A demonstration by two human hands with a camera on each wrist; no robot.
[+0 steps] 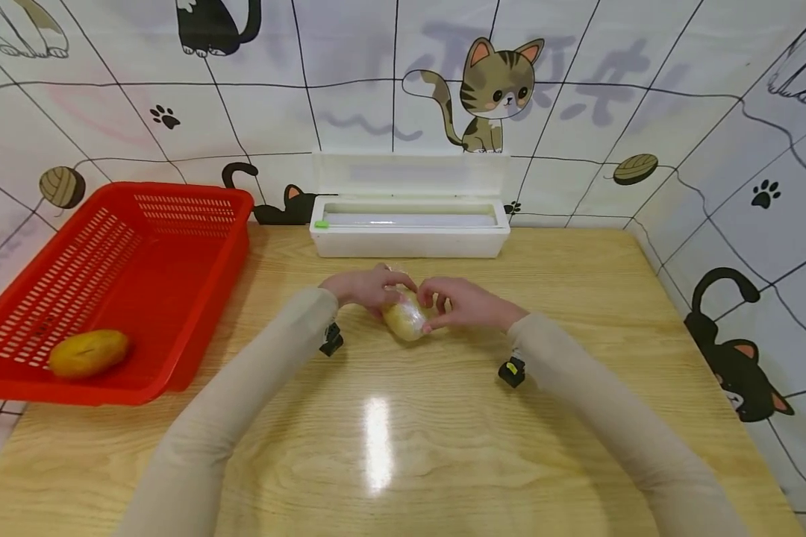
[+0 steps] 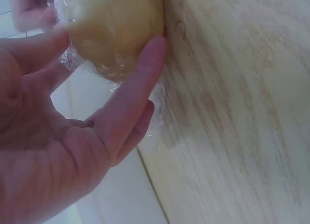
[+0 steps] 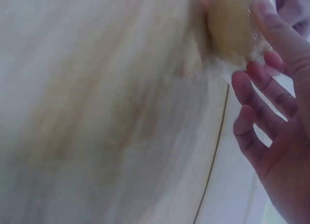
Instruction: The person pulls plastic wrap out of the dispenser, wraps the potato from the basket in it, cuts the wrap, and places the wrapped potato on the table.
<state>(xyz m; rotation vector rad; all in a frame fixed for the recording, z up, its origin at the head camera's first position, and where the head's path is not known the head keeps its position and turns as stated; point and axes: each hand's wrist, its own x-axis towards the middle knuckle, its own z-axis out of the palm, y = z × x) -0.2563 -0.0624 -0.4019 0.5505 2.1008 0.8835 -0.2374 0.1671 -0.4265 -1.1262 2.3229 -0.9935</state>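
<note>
A yellow mango (image 1: 403,319) wrapped in clear cling film is between my two hands over the wooden table, in front of the white box. My left hand (image 1: 368,288) holds its far left side, thumb and fingers on opposite sides of the fruit in the left wrist view. Loose film (image 2: 157,107) sticks out past those fingers. From the right, my right hand (image 1: 472,304) has its thumb on the wrapped surface and its fingers curled at the film's edge. In the right wrist view the mango (image 3: 230,27) is partly cut off by the frame.
A long white cling film box (image 1: 410,242) stands at the back with its lid up and a green tab on its left. At the left, a red basket (image 1: 168,380) contains another mango (image 1: 89,353). Cat-printed cloth (image 1: 356,112) covers the walls behind and to the right.
</note>
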